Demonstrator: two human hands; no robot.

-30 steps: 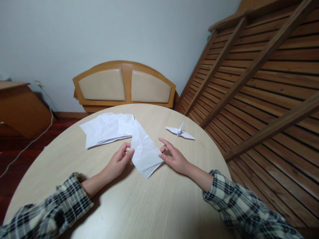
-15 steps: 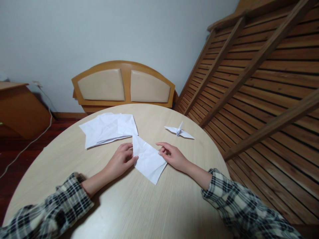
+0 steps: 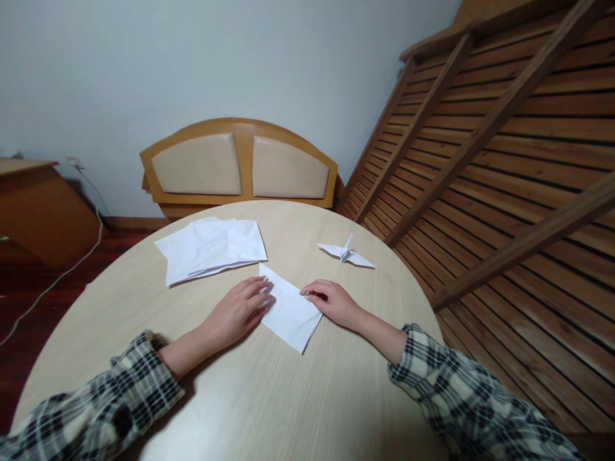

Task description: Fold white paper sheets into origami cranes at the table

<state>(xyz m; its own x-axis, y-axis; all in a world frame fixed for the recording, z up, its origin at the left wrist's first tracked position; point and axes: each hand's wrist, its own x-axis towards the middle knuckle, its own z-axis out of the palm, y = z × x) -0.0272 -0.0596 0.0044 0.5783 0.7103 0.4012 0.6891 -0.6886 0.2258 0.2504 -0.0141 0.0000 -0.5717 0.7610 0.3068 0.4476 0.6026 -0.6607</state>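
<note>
A creased white sheet of paper (image 3: 291, 310) lies flat on the round pale wooden table (image 3: 269, 390), between my two hands. My left hand (image 3: 240, 312) rests on the sheet's left edge with its fingers stretched out flat. My right hand (image 3: 331, 301) touches the right edge, its fingers curled and its fingertips pressed down on the paper. Both sleeves are plaid.
A loose pile of white sheets (image 3: 211, 246) lies further back on the left. A folded paper crane (image 3: 346, 253) stands at the back right. Behind the table are a wooden chair back (image 3: 240, 166) and, to the right, a slatted wooden frame (image 3: 504, 160).
The sheet, held tilted up off the table a second ago, now lies flat. Both hands came down with it and press on its edges.
</note>
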